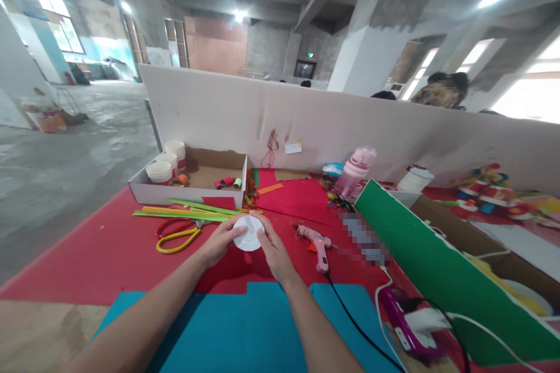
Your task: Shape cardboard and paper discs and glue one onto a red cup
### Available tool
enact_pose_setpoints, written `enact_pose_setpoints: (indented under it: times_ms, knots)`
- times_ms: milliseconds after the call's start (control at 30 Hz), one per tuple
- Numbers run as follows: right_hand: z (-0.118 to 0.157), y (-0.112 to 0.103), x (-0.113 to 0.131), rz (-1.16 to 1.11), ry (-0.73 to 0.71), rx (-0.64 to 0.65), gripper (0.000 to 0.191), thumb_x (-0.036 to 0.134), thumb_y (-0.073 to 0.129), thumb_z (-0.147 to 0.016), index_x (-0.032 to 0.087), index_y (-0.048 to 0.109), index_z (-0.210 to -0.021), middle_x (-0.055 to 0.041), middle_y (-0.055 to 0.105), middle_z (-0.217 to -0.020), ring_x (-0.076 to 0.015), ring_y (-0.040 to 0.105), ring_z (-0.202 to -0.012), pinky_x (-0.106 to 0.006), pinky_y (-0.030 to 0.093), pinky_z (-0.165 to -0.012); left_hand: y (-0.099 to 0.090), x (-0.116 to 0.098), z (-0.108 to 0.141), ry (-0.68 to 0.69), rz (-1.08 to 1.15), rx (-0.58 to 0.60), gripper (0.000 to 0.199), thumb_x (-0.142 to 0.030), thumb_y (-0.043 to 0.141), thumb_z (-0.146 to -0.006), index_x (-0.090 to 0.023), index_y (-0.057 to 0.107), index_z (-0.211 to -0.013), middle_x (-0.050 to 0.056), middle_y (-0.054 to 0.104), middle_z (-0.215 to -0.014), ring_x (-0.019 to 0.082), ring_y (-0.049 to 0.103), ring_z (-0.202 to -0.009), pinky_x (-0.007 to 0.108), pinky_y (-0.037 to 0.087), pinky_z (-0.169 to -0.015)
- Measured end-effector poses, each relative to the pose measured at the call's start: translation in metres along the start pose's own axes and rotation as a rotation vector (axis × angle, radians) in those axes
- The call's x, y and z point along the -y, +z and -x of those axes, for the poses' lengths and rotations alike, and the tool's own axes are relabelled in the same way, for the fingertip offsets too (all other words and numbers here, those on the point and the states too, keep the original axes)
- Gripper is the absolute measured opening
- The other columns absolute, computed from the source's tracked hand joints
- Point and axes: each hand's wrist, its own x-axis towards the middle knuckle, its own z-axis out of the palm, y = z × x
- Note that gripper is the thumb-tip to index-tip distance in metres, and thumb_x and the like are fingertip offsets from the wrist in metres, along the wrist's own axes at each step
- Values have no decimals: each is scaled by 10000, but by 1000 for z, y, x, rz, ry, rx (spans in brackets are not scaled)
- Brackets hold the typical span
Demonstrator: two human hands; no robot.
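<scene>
Between my two hands is a small white round disc, perhaps a cup's base or lid [249, 233], held above the red table cover. My left hand [219, 239] grips its left edge, and my right hand [275, 249] holds the right edge with the thumb on its face. Left of my left hand lie scissors with red and yellow handles [177, 240], below green and orange paper strips [188, 210]. A pink glue gun [318, 243] with a small glowing light rests to the right of my right hand.
White cups [160, 172] stand in a cardboard box [188, 192] at back left. A pink bottle [355, 172] stands at the back. On the right are a green-sided box [420, 262] and a purple power strip [405, 323] with cables. Blue sheets [223, 326] lie in front.
</scene>
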Motion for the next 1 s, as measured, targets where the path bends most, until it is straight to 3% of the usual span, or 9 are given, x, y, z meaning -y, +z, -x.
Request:
enact_pose_setpoints:
  times_ms: [133, 267, 500, 667, 1000]
  knots:
    - [2, 7, -6, 51, -41, -66, 376, 407, 411, -944, 273, 541, -1270, -30, 460, -1407, -189, 392, -1315, -368, 274, -1121, 1, 1, -1, 46, -139, -16, 532, -430, 665, -762, -113, 616, -1186, 110, 670, -973, 205, 593, -826, 283, 449, -721]
    - [2, 12, -17, 41, -8, -171, 391, 423, 331, -965, 226, 574, -1201, -57, 511, -1354, -177, 447, -1262, -360, 299, -1100, 3, 5, -4, 210, -397, -31, 508, -471, 648, -766, -129, 639, -1141, 115, 649, -1079, 249, 574, -978, 342, 449, -856]
    - [3, 16, -18, 7, 102, -231, 428, 468, 361, -937, 213, 575, -1206, -52, 585, -1268, -173, 502, -1206, -316, 373, -1027, -1, 15, -4, 452, -561, 77, 489, -448, 518, -873, -172, 518, -1276, 126, 537, -1255, 245, 492, -1156, 380, 362, -1024]
    - [3, 17, -17, -28, 225, -307, 478, 504, 362, -917, 214, 535, -1256, -47, 585, -1268, -185, 538, -1160, -292, 444, -925, 1, 14, 1, 438, -533, 159, 782, -449, 672, -763, -190, 334, -1419, 158, 419, -1390, 297, 415, -1253, 414, 327, -1055]
    - [2, 19, -12, -73, 179, -302, 431, 508, 379, -913, 239, 545, -1205, -45, 601, -1220, -198, 549, -1121, -311, 443, -918, 2, 13, 1, 368, -377, 158, 700, -403, 723, -720, -198, 461, -1336, 144, 495, -1296, 305, 441, -1200, 420, 337, -1028]
